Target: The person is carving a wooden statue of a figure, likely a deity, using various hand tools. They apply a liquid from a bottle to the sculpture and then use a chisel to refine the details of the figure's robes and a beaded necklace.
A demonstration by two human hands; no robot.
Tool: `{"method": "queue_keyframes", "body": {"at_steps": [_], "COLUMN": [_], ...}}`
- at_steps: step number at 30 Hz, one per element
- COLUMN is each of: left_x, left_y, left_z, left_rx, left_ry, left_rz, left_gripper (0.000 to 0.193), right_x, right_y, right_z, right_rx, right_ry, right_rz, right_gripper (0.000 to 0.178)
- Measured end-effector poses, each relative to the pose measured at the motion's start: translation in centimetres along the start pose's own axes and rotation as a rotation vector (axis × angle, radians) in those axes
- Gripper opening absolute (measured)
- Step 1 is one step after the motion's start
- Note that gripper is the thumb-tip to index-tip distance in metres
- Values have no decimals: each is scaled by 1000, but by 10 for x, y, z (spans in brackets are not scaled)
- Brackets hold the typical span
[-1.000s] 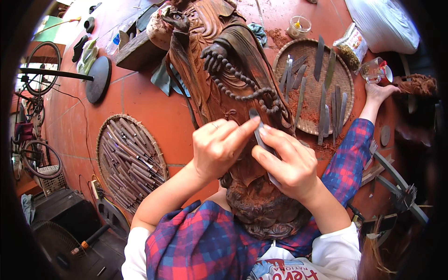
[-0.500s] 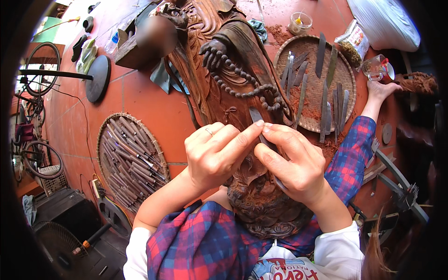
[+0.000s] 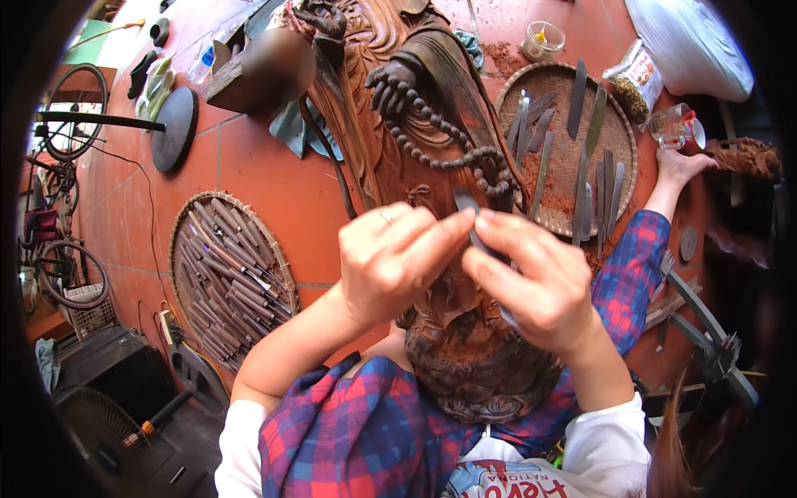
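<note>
A large dark wooden statue (image 3: pixel 378 170), carved with robe folds and a hand holding a string of round beads (image 3: pixel 432 166), lies lengthwise before me, its near end between my legs. Over its surface both hands hold a narrow, flat grey metal scraper blade (image 3: pixel 466 199). My left hand (image 3: pixel 397 259) is closed, thumb and finger pinching close to the blade's far end. My right hand (image 3: pixel 535 278) wraps round its length, fingertips meeting the left ones. The far tip points at the wood beside the beads; whether it touches is hard to tell. Fingers cover the blade's middle.
At the right, a round woven tray (image 3: pixel 508 87) holds several flat metal blades and reddish shavings. Another woven basket (image 3: pixel 290 274) at the left is full of wooden-handled carving tools. A wooden block (image 3: pixel 228 91), a round black stand base (image 3: pixel 174 129) and a glass jar (image 3: pixel 667 126) stand farther out.
Both hands keep their grip on the blade and have shifted slightly right in the picture. The statue and right-hand tray have moved right in the view too, so my viewpoint has turned a little.
</note>
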State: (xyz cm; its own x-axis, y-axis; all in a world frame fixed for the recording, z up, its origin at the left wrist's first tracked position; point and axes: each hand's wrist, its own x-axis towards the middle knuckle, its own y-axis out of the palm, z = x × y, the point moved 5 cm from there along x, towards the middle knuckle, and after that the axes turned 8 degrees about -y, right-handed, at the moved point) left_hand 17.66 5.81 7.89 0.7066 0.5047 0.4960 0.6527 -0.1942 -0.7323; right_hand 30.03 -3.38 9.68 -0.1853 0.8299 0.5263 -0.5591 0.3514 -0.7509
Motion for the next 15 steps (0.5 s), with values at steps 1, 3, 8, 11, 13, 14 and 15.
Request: {"method": "queue_keyframes", "body": {"at_steps": [1, 3, 8, 11, 13, 14, 15], "left_x": [8, 7, 1, 7, -1, -5, -2], "left_y": [-2, 1, 0, 3, 7, 4, 4], "left_z": [3, 10, 3, 12, 9, 6, 5], "left_rx": [24, 34, -3, 21, 11, -20, -21], "left_ry": [-14, -14, -20, -36, -61, -77, -58], "left_rz": [-19, -40, 19, -39, -46, -2, -5], "left_gripper": [26, 25, 26, 26, 26, 27, 26], "right_x": [8, 8, 3, 7, -2, -5, -4], "right_y": [0, 8, -1, 6, 11, 8, 6], "right_z": [-3, -5, -2, -7, -2, 0, -2], "right_rx": [-53, -61, 49, -21, -29, -9, 12], "right_ry": [-34, -43, 41, -3, -14, -4, 11], "right_rz": [-23, -30, 2, -46, -68, -35, -32], "right_gripper": [26, 24, 23, 25, 23, 21, 21]}}
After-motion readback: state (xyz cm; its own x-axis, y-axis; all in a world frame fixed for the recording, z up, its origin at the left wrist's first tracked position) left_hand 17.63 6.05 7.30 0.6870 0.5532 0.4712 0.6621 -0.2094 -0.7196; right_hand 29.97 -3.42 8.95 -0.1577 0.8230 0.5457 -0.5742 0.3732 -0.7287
